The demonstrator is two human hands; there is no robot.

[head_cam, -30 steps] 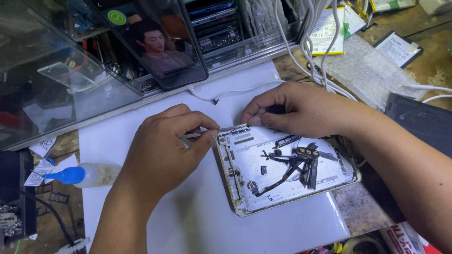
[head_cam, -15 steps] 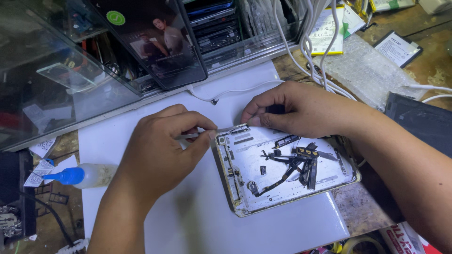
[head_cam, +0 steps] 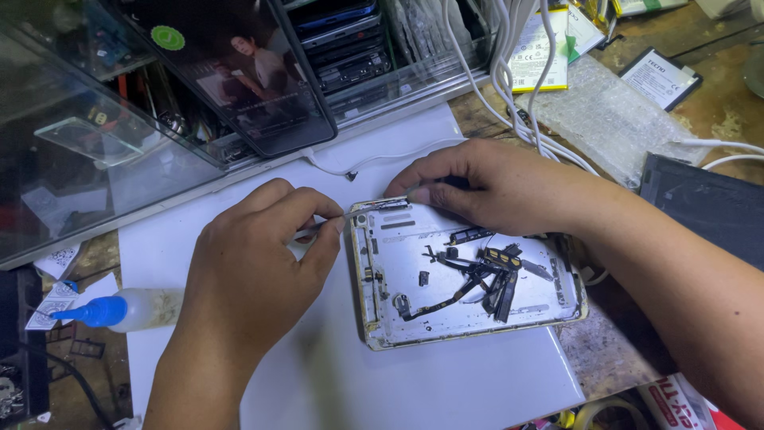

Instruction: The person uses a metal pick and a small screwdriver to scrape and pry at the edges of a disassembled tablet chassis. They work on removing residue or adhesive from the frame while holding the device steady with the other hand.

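An opened tablet back shell, silvery with black flex cables inside, lies on a white mat. My left hand pinches thin metal tweezers whose tip reaches the shell's top left corner. My right hand presses on the shell's top edge, fingers closed over a small dark part there that is mostly hidden.
A phone playing video leans on a glass case at the back. A blue-capped squeeze bottle lies at left. White cables, bubble wrap, a battery and a dark tablet sit at right.
Both hands hold nearly the same pose; the tweezers' tip shifts slightly at the shell's corner. The picture on the phone's screen changes.
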